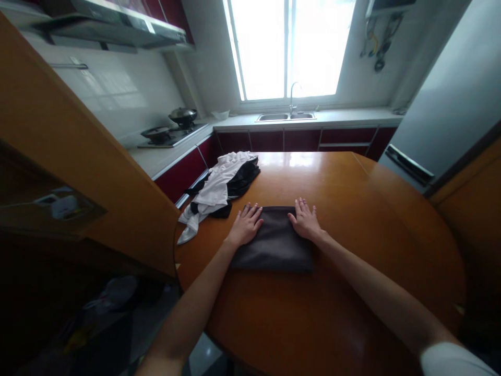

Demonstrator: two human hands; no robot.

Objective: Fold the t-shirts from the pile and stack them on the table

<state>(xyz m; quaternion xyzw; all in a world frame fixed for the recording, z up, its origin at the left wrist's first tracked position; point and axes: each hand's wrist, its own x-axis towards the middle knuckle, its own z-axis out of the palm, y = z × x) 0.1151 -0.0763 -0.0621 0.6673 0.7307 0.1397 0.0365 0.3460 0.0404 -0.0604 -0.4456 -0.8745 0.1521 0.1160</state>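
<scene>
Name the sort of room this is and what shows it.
A kitchen, probably in a home: a double sink with a tap below the window, pans on a hob, and a range hood at upper left.

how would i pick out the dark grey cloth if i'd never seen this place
Start at the large wooden table in mid-picture. On it, nearer the camera and right of the rumpled white and black clothes, lies the dark grey cloth. Unlike that heap, it is flat, straight-edged and plain in colour.
</scene>
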